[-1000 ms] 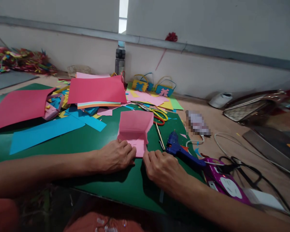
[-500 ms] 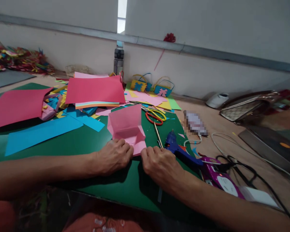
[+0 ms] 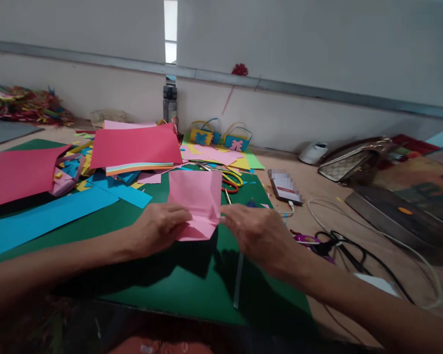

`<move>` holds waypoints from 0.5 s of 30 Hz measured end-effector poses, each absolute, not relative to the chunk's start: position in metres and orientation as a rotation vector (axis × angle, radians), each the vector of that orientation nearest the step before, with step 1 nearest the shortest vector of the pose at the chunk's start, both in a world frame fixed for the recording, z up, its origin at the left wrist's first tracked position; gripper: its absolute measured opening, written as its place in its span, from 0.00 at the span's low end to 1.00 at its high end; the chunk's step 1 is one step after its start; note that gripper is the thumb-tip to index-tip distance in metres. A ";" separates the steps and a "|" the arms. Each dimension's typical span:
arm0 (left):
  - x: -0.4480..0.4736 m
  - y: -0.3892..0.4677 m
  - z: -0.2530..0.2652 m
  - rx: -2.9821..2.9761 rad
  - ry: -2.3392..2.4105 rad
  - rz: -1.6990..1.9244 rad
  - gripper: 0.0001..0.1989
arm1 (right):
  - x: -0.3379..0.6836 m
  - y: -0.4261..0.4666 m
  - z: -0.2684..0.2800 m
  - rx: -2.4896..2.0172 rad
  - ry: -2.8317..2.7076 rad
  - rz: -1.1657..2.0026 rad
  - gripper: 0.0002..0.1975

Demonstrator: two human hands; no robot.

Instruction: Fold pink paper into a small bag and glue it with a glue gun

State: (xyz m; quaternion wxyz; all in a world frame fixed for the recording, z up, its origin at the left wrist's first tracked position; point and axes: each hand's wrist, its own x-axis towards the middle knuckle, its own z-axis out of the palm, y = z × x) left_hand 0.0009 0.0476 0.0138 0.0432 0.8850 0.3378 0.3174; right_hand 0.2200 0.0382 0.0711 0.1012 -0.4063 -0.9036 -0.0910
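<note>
A creased piece of pink paper (image 3: 195, 191) is held up just above the green table mat (image 3: 151, 285), its shadow falling below it. On its left edge, my left hand (image 3: 160, 226) pinches the paper between thumb and fingers. My right hand (image 3: 256, 233) grips the opposite edge with its fingertips. Behind the paper lie scissors (image 3: 232, 183) with red and yellow handles, partly covered. The glue gun (image 3: 251, 202) is mostly hidden behind my right hand; only its blue tip shows. A clear glue stick (image 3: 238, 280) lies on the mat below that hand.
Red sheets (image 3: 136, 145) are stacked at the back left, near blue paper strips (image 3: 59, 211) and scraps. Small paper bags (image 3: 237, 142) with bows stand by the wall. A phone (image 3: 285, 187) with a cable, a handbag (image 3: 349, 162) and black cords (image 3: 347, 243) lie at right.
Both hands have lifted the pink paper off the mat, and its upper panel now stands facing me. My right hand now covers most of the glue gun. The view has shifted slightly.
</note>
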 end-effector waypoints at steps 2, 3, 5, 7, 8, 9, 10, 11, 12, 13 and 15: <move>-0.003 0.050 0.023 2.398 1.022 0.982 0.12 | 0.229 0.043 0.075 -1.250 -2.535 -0.106 0.09; -0.005 0.051 0.027 2.256 1.026 0.956 0.12 | 0.232 0.044 0.077 -1.272 -2.481 -0.016 0.08; -0.008 0.054 0.033 1.987 1.016 0.922 0.12 | 0.235 0.045 0.078 -1.310 -2.405 0.151 0.05; -0.009 0.057 0.036 1.716 0.984 0.899 0.12 | 0.233 0.044 0.079 -1.340 -2.358 0.276 0.04; -0.008 0.058 0.036 1.584 0.968 0.887 0.12 | 0.231 0.044 0.080 -1.359 -2.340 0.333 0.04; -0.008 0.059 0.036 1.459 0.955 0.880 0.13 | 0.229 0.043 0.081 -1.375 -2.322 0.389 0.04; -0.007 0.059 0.035 1.349 0.947 0.876 0.13 | 0.227 0.043 0.082 -1.389 -2.302 0.447 0.04; -0.006 0.059 0.035 1.254 0.942 0.876 0.14 | 0.225 0.043 0.083 -1.396 -2.280 0.503 0.04; -0.006 0.059 0.034 1.177 0.933 0.879 0.14 | 0.224 0.042 0.084 -1.396 -2.255 0.556 0.04; -0.005 0.059 0.033 1.115 0.921 0.879 0.14 | 0.222 0.042 0.084 -1.391 -2.229 0.609 0.03; -0.004 0.058 0.033 1.025 0.887 0.875 0.12 | 0.220 0.040 0.085 -1.377 -2.163 0.694 0.04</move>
